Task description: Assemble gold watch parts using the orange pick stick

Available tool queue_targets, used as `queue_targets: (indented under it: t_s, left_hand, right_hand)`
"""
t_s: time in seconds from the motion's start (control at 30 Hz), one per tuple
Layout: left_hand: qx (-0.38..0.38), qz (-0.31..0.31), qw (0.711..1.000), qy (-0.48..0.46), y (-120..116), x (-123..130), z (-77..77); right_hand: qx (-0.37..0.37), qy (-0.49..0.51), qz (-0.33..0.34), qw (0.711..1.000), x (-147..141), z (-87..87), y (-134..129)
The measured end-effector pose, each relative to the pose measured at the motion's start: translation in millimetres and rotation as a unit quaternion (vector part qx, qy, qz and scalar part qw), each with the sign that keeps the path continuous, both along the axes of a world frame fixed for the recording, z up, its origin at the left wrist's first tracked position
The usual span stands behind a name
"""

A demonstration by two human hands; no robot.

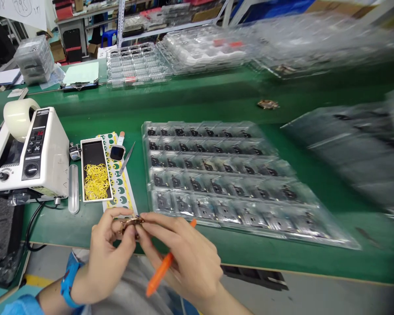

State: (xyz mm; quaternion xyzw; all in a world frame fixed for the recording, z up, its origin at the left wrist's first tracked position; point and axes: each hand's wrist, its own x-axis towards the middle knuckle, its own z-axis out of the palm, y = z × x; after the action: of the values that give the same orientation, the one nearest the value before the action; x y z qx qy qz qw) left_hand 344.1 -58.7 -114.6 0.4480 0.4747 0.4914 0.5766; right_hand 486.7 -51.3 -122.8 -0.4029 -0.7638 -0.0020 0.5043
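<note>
My left hand (pixel 110 258) pinches a small copper-coloured circuit part (pixel 131 223) between thumb and fingers, just above the bench's front edge. My right hand (pixel 187 253) grips an orange pen (pixel 160 273) against the palm, and its fingertips reach the same part from the right. Directly ahead of my hands lies a large clear blister tray (pixel 216 179) holding rows of dark components in plastic pockets. A similar copper-coloured part (pixel 268 104) lies alone farther along the green bench (pixel 243 258).
To the left stand a white tape dispenser (pixel 29 151), a box of yellow rubber bands (pixel 96 170), a sticker strip (pixel 120 188), tweezers (pixel 126 158) and a tally counter (pixel 75 151). More stacked clear trays (pixel 136 65) stand at the back. A blurred tray (pixel 354 148) lies at the right.
</note>
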Motion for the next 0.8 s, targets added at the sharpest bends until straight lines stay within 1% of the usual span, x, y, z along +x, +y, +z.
queue_targets:
  t_s: [0.07, 0.13, 0.17, 0.23, 0.3, 0.37, 0.4, 0.5, 0.57, 0.6, 0.67, 0.7, 0.73, 0.77, 0.8]
  left_hand:
    - [-0.067, -0.018, 0.995, -0.068, 5.9, -2.6, 1.4]
    - [-0.114, -0.043, 0.987, -0.101, 11.0, -6.1, 1.7]
    - [-0.125, -0.052, 0.985, -0.103, 12.7, -7.8, 1.6]
    - [-0.125, -0.064, 0.985, -0.098, 14.3, -10.3, 1.5]
    - [-0.123, -0.075, 0.985, -0.095, 14.2, -11.1, 2.8]
    - [-0.124, -0.083, 0.985, -0.083, 13.5, -10.4, 6.2]
    - [-0.127, -0.085, 0.986, -0.072, 13.3, -9.8, 8.5]
    - [-0.128, -0.09, 0.987, -0.04, 13.4, -7.2, 15.0]
    - [-0.125, -0.097, 0.987, -0.031, 13.8, -5.8, 16.6]
    - [-0.121, -0.099, 0.987, -0.028, 14.0, -5.5, 16.1]
    - [-0.102, -0.096, 0.99, -0.022, 14.3, -6.2, 12.0]
    - [-0.079, -0.088, 0.993, -0.013, 14.4, -7.4, 8.5]
    - [-0.04, -0.072, 0.997, 0.007, 14.3, -9.0, 4.2]
    - [0.019, -0.047, 0.998, 0.042, 14.1, -11.1, -0.9]
    - [0.098, -0.018, 0.991, 0.091, 13.8, -13.5, -6.6]
  right_hand:
    - [-0.086, 0.081, 0.036, 0.992, 5.9, 3.7, -1.6]
    - [-0.18, 0.139, 0.078, 0.971, 13.2, 8.9, -0.8]
    - [-0.225, 0.145, 0.104, 0.958, 16.6, 11.4, 0.4]
    - [-0.297, 0.125, 0.158, 0.933, 21.4, 14.9, 3.6]
    - [-0.329, 0.105, 0.213, 0.914, 23.0, 15.5, 5.8]
    - [-0.326, 0.102, 0.246, 0.907, 22.0, 14.0, 5.8]
    - [-0.32, 0.099, 0.253, 0.908, 20.9, 12.9, 4.9]
    - [-0.308, 0.068, 0.244, 0.917, 16.0, 10.8, 0.5]
    - [-0.324, 0.053, 0.224, 0.918, 12.5, 10.4, -2.3]
    - [-0.345, 0.056, 0.212, 0.913, 11.0, 10.1, -3.3]
    - [-0.403, 0.088, 0.185, 0.892, 9.2, 9.2, -4.7]
    - [-0.431, 0.116, 0.166, 0.88, 8.9, 8.5, -5.1]
    - [-0.455, 0.149, 0.144, 0.866, 8.7, 7.6, -5.6]
    - [-0.474, 0.184, 0.122, 0.852, 8.4, 6.4, -6.1]
    - [-0.487, 0.218, 0.103, 0.84, 7.6, 5.1, -6.7]
